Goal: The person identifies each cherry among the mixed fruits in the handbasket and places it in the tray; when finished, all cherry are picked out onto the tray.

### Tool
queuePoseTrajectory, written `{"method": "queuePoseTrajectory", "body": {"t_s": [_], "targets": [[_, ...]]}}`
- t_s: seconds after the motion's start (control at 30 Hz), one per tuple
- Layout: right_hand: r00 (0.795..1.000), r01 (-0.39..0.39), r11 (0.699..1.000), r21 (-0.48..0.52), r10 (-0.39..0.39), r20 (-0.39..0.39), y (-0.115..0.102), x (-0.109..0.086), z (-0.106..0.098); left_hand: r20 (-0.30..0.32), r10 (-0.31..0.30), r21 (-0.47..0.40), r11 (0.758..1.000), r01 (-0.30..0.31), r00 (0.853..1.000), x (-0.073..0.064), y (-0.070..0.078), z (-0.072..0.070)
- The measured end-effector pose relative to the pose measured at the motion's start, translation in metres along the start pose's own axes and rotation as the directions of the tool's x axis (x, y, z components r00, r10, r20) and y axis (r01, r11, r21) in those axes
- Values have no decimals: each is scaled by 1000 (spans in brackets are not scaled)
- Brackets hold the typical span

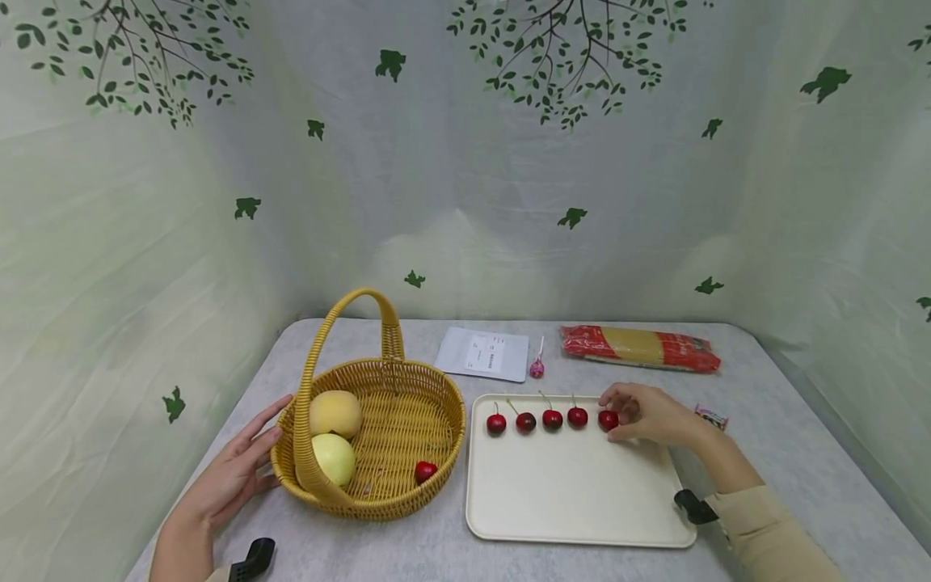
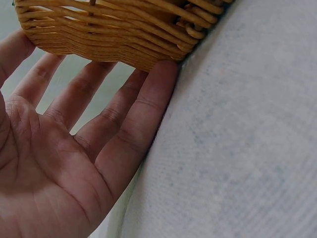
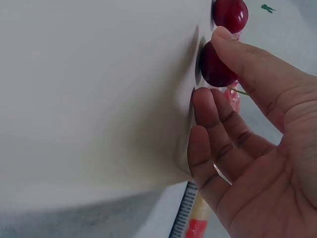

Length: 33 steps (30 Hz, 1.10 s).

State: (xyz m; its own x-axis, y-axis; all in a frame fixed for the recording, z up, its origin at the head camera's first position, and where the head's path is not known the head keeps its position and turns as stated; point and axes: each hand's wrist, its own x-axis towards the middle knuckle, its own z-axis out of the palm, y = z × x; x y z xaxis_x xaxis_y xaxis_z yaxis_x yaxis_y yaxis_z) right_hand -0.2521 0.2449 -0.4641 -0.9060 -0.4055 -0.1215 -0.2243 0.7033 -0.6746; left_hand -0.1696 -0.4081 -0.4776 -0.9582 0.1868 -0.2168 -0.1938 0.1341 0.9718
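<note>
My right hand [image 1: 646, 414] is over the upper right of the cream tray [image 1: 575, 493], its thumb and fingers around a dark red cherry [image 1: 608, 420]. In the right wrist view the thumb [image 3: 247, 64] presses against that cherry [image 3: 217, 67], which sits on the tray surface; the index finger is hidden. To its left several stemmed cherries [image 1: 552, 419] form a row. My left hand [image 1: 236, 473] touches the left outside of the wicker basket [image 1: 393, 508], fingers extended along the weave [image 2: 114, 47]. Inside the basket lie a yellow peach-like fruit [image 1: 335, 413], a pale green round fruit [image 1: 334, 458] and one cherry [image 1: 425, 471].
Behind the tray lie a labelled white packet [image 1: 483, 354], a pink lollipop [image 1: 537, 369] and a red and yellow pack [image 1: 640, 347]. A small pink wrapped item [image 1: 711, 417] is beyond the right wrist. The basket's tall handle [image 1: 393, 335] arches upward.
</note>
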Motion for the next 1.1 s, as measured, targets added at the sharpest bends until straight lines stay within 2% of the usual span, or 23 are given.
{"method": "queuePoseTrajectory", "body": {"t_s": [0.33, 0.53, 0.7, 0.9, 1.0, 1.1], "targets": [[1000, 30, 999, -43, -30, -6, -8, 1, -18, 24, 30, -13, 999, -30, 999, -1, 0, -1], [994, 113, 990, -84, -114, -2, -32, 15, -30, 40, 45, -21, 999, -45, 998, -2, -1, -2], [984, 177, 978, -108, -172, 50, -69, 34, -32, 37, 45, -15, 999, -44, 998, -2, -1, -1], [962, 237, 961, -144, -212, 172, -133, 58, -23, 24, 44, -7, 999, -44, 999, -2, -2, 0], [942, 271, 952, -141, -232, 243, -163, 71, -12, 26, 48, -8, 999, -48, 999, -2, -2, 0], [913, 309, 942, -133, -255, 318, -190, 83, 1, 32, 53, -9, 999, -53, 998, -2, -2, 0]]}}
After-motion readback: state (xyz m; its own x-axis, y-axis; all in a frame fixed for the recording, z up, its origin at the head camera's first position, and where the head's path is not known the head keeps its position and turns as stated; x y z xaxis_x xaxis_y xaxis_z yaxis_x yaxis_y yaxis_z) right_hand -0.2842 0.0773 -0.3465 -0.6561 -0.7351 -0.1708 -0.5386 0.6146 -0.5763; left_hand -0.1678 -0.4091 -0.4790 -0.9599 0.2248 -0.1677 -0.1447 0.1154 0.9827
